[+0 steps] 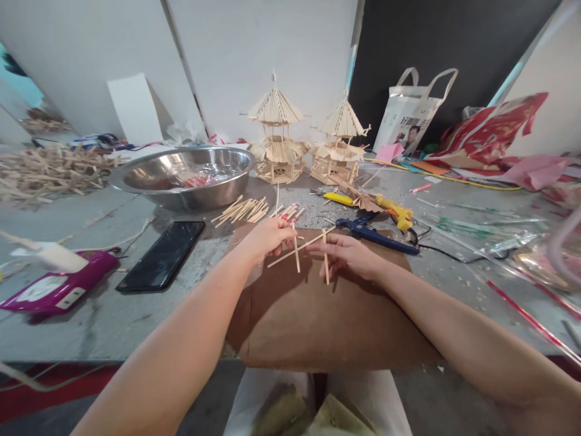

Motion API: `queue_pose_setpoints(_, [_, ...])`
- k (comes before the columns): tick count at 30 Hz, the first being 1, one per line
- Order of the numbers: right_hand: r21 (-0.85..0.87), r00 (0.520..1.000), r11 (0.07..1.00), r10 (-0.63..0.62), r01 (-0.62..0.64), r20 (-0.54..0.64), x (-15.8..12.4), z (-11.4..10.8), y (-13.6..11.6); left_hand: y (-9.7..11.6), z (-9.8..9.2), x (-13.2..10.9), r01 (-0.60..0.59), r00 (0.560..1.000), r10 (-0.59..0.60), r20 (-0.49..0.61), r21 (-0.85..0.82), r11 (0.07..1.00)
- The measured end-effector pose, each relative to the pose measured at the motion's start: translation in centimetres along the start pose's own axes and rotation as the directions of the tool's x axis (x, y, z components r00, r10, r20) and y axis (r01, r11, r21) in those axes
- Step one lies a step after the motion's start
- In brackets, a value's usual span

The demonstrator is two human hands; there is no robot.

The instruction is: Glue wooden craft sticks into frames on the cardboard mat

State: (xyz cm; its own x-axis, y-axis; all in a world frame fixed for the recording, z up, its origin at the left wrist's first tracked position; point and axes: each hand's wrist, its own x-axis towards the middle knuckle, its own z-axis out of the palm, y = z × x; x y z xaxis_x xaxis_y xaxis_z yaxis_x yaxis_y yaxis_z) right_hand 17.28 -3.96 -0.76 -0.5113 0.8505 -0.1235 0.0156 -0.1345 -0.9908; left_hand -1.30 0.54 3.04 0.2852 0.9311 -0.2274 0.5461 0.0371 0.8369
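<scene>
My left hand (269, 237) and my right hand (345, 254) meet over a brown cardboard sheet (313, 321) at the table's front. Together they pinch a small frame of thin wooden sticks (303, 249): one long stick lies slanted, with two short ones crossing it. The left fingers close on the left short stick, the right fingers on the right one. A loose pile of sticks (242, 210) lies just beyond the left hand.
A steel bowl (186, 175) and a black phone (162, 254) sit at left, a purple glue gun (54, 284) further left. Two stick pagodas (278, 136) stand at the back. Blue pliers (372, 233) and a yellow glue gun (394, 210) lie right of the hands.
</scene>
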Motion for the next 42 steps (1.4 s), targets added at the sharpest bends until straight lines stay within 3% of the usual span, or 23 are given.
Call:
queue_pose_setpoints(2, [-0.151,0.982,0.987,-0.073,0.047,-0.173,0.3,-0.6,0.2,0.0,-0.3,0.0,0.002,1.000,-0.002,0.007,-0.009,1.000])
queue_pose_setpoints(4, [-0.461,0.937,0.887,-0.181,0.025,-0.299,0.4,-1.3,0.2,-0.1,-0.6,0.1,0.006,1.000,-0.006,0.026,-0.005,1.000])
queue_pose_setpoints(7, [-0.856,0.890,0.502,-0.329,-0.120,-0.317,0.7,-2.2,0.0,-0.1,-0.7,0.0,0.025,0.998,-0.026,0.057,0.011,1.000])
queue_pose_setpoints(10, [-0.945,0.913,0.226,-0.281,-0.237,-0.296,1.2,-2.0,-0.1,0.0,-0.5,0.0,0.050,0.995,-0.051,0.088,0.018,0.999])
queue_pose_setpoints(14, [-0.962,0.946,0.038,-0.176,-0.272,-0.274,1.8,-1.2,0.0,-0.1,-0.4,0.0,0.049,0.989,-0.052,0.140,0.027,0.998])
queue_pose_setpoints(25, [-0.986,0.973,-0.013,-0.160,-0.168,-0.163,1.8,-1.2,-0.2,0.3,-0.6,-0.3,0.056,0.998,-0.056,0.026,-0.004,0.998])
queue_pose_setpoints(30, [-0.986,0.979,-0.061,-0.139,-0.158,-0.149,1.8,-0.8,-0.1,0.3,-0.5,-0.2,0.047,0.999,-0.047,0.020,-0.041,0.998])
queue_pose_setpoints(38, [-0.993,0.985,-0.055,-0.142,-0.108,-0.100,1.5,-0.7,-0.9,-0.2,-0.8,0.2,-0.030,0.999,0.028,-0.022,-0.084,0.996])
queue_pose_setpoints(42, [-0.990,0.986,-0.058,-0.114,-0.127,-0.120,0.9,-1.2,-1.1,-0.1,-0.9,0.2,0.002,1.000,-0.002,-0.014,-0.057,0.998])
